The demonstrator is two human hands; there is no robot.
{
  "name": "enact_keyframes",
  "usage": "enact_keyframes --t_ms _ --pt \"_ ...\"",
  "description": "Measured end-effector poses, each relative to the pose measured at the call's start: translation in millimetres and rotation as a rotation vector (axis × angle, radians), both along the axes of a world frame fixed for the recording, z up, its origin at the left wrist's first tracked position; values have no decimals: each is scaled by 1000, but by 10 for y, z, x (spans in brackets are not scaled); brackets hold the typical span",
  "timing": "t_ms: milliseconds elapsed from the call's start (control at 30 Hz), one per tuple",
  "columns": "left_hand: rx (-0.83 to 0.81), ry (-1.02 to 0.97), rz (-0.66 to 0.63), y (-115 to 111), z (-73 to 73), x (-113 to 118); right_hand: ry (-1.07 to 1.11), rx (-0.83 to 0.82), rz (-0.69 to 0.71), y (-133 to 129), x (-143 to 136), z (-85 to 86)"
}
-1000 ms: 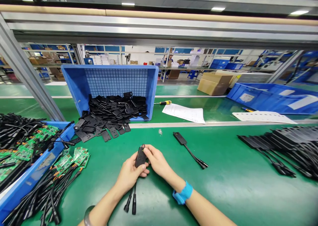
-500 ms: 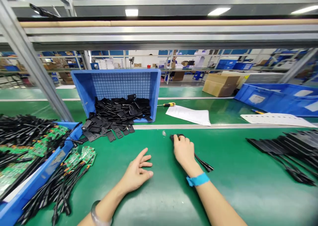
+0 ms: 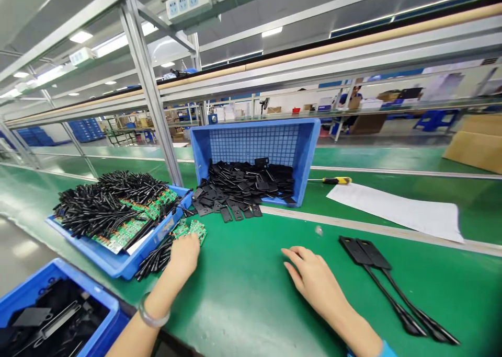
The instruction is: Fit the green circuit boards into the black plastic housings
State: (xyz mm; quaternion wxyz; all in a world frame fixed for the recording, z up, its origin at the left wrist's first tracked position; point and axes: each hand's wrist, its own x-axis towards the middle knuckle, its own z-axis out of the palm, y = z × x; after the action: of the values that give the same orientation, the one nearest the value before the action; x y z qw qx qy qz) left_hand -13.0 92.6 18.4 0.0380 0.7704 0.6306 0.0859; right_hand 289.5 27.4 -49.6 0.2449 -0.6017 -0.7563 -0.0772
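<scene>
My left hand (image 3: 185, 253) is at the left of the bench, its fingers curled down and closed at the green circuit boards (image 3: 197, 230) with black cables; the fingertips are mostly hidden behind the hand. Over the green bench, my right hand (image 3: 314, 276) holds nothing, its fingers stretched out and slightly apart. To its right lie two flat black cases (image 3: 364, 252) side by side, each with a black cable trailing toward the lower right. Black cable leads (image 3: 157, 257) of the loose boards fan out beside my left hand.
A tipped blue crate (image 3: 314, 153) spills flat black covers (image 3: 243, 184). Another blue bin (image 3: 117, 265) holds cabled boards; a lower blue bin (image 3: 113, 315) holds black parts. A screwdriver (image 3: 337, 180) and white paper sheet (image 3: 396, 210) lie behind. A metal post (image 3: 151, 95) rises at left.
My view has turned left. My left hand has gone from open over the bench to the circuit boards. My right hand has let go of the black cabled case and drawn away leftward.
</scene>
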Motion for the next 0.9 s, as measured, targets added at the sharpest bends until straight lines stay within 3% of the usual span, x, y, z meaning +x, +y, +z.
enact_keyframes --t_ms 133,200,300,367,467,533,633,733,800,900 --pt "13 -47 -11 34 -18 -386 324 -173 106 -59 -175 123" --pt "62 -221 -28 61 20 -424 538 -309 183 -91 -277 184" --pt "57 -661 -85 51 104 -245 947 -607 303 -140 -426 239" --pt "-91 -817 -229 24 127 -4 1307 -778 354 -168 -503 250" --pt "-289 -620 -530 83 66 381 1805 -858 393 -184 -554 243" --pt "-142 -312 -525 253 -16 562 1977 -850 368 -171 -541 233" --pt "47 -128 -337 646 -121 679 1966 -807 226 -131 -485 223" --pt "108 -68 -242 999 -150 688 1776 -706 151 -101 -436 236" --pt "130 -38 -240 1126 -129 679 1653 -626 155 -96 -416 266" --pt "155 -22 -255 1129 -63 682 1583 -526 145 -102 -390 343"
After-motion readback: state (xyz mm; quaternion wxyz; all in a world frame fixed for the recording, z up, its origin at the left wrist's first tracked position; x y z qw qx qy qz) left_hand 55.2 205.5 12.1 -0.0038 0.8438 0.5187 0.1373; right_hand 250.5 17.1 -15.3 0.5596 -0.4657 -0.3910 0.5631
